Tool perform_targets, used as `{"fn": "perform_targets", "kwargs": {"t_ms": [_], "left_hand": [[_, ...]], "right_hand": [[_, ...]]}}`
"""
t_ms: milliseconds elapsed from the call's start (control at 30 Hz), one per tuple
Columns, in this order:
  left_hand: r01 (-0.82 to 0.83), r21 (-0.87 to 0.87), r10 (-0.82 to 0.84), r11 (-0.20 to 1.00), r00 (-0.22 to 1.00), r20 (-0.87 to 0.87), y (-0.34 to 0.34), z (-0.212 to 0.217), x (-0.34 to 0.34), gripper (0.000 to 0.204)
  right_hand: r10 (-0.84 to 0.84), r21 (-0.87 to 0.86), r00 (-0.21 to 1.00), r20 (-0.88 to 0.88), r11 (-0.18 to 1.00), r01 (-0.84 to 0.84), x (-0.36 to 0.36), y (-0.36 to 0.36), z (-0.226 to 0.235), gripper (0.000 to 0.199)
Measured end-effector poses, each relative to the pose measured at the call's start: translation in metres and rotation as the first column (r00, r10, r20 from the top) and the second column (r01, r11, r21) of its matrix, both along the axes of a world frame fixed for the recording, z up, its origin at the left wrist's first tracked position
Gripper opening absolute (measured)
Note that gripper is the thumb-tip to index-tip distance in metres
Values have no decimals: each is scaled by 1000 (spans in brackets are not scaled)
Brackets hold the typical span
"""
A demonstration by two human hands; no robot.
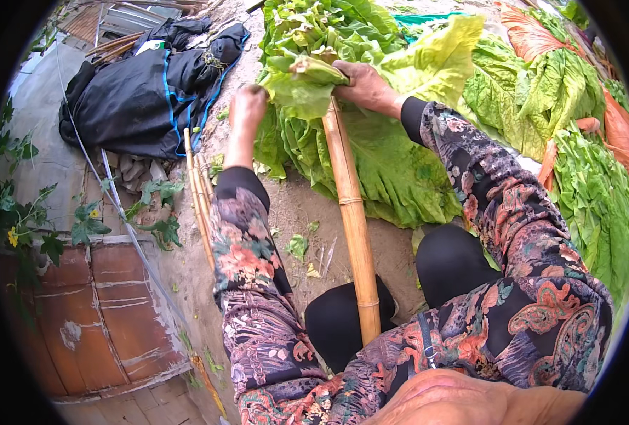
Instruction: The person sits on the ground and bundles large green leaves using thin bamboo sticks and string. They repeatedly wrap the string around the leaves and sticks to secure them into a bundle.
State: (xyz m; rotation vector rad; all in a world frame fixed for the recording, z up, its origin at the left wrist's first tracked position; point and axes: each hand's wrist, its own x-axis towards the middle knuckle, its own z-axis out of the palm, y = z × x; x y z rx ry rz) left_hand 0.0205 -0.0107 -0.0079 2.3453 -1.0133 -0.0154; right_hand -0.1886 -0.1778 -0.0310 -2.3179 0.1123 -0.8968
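My right hand point(367, 86) is closed round the stem ends of a bunch of large yellow-green leaves point(435, 60), at the upper end of a bamboo pole point(353, 212). The pole slants down between my knees to my lap, and the leaves hide its far end. To the left of the bunch, my left hand point(247, 108) is raised with its fingers curled closed. Whatever it may hold is too small to make out. Beneath and beyond both hands lies a thick heap of broad green leaves point(399, 180), several layers deep.
More leaf piles point(590, 205) lie at the right, partly wrapped in orange cloth point(620, 138). A black bundle with blue edging point(144, 99) rests at the upper left. Thin bamboo poles point(199, 188) lie left of my arm, near a reddish-brown panel point(102, 312) and vines point(88, 221).
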Motion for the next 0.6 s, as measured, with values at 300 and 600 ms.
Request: {"fn": "perform_targets", "kwargs": {"t_ms": [300, 600], "left_hand": [[-159, -361, -172, 919, 662, -730, 110, -184, -113, 20], [109, -505, -407, 856, 744, -530, 60, -53, -271, 20]], "right_hand": [[-228, -183, 973, -40, 959, 217, -67, 25, -83, 84], [-568, -209, 308, -763, 668, 714, -508, -12, -208, 26]]}}
